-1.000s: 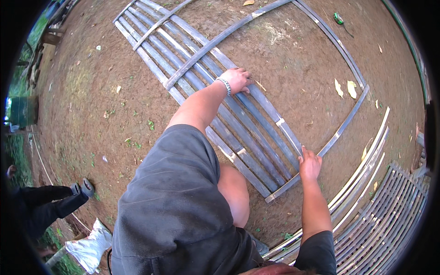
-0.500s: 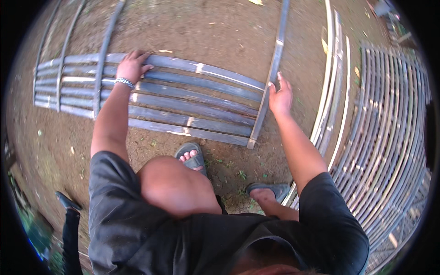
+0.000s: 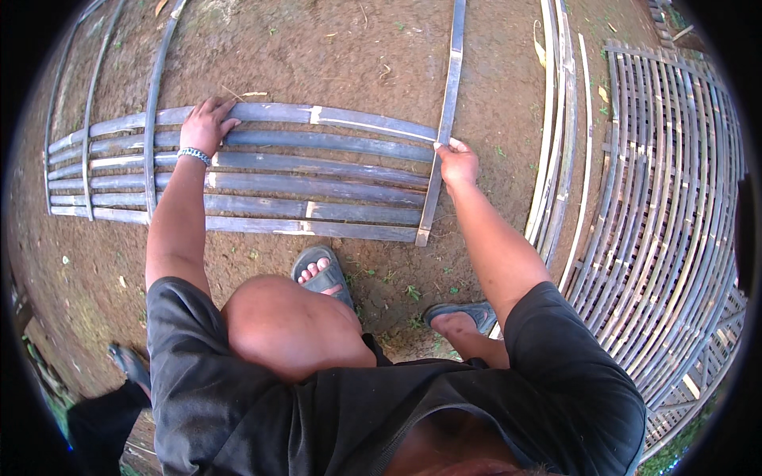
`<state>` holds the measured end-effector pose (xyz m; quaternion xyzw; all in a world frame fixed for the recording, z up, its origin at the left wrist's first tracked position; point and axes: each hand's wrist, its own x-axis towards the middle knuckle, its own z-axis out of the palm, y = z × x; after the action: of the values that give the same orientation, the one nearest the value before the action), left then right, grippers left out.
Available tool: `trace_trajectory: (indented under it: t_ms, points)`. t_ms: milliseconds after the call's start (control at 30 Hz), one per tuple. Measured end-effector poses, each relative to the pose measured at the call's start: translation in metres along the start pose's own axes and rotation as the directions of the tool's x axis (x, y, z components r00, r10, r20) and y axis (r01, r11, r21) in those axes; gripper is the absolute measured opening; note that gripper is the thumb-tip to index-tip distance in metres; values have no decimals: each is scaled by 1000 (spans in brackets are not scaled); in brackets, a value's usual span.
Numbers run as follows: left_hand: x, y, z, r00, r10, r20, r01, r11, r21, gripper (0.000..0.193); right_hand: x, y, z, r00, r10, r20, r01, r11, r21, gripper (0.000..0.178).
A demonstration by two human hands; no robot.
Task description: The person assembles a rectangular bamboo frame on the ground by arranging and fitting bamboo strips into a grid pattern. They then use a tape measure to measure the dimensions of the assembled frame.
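Note:
Several long bamboo slats (image 3: pixel 317 189) lie side by side on the ground in front of me, crossed at the left by several thinner bamboo strips (image 3: pixel 151 170). My left hand (image 3: pixel 206 128), with a bracelet at the wrist, rests on the farthest slat (image 3: pixel 373 123), thumb apart and fingers laid over its far edge. At the right ends of the slats a bamboo crosspiece (image 3: pixel 429 205) runs away from me. My right hand (image 3: pixel 459 164) grips that crosspiece beside the end of the farthest slat, thumb on top; part of its fingers is hidden.
Loose bamboo strips (image 3: pixel 548 159) lie lengthwise to the right. Beyond them is a large panel of closely set bamboo slats (image 3: pixel 651 214). My sandalled feet (image 3: pixel 324 274) stand on bare soil near the slats. At the lower left, another person's foot (image 3: pixel 129 363) shows.
My right hand has moved in from just right of the crosspiece and closed on it. My left hand stays on the farthest slat. The other person's leg has shifted.

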<state>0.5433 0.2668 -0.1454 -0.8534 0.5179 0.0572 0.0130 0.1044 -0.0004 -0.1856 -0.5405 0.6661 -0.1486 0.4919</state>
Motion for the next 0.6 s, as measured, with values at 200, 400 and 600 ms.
trace_trajectory:
  t_ms: [200,400,600]
  points:
    - [1,-11,12,1000,14,-20,-14,1000,-3,46,3,2,0,1000,-24,-5,23,999,-47,29]
    - [1,-8,13,1000,4,-16,-4,1000,-16,46,6,1,1,999,-35,-13,35,998,-58,30]
    - [-3,-6,7,1000,-16,-18,15,997,-72,46,-1,-4,2,997,-70,-32,67,993,-97,33]
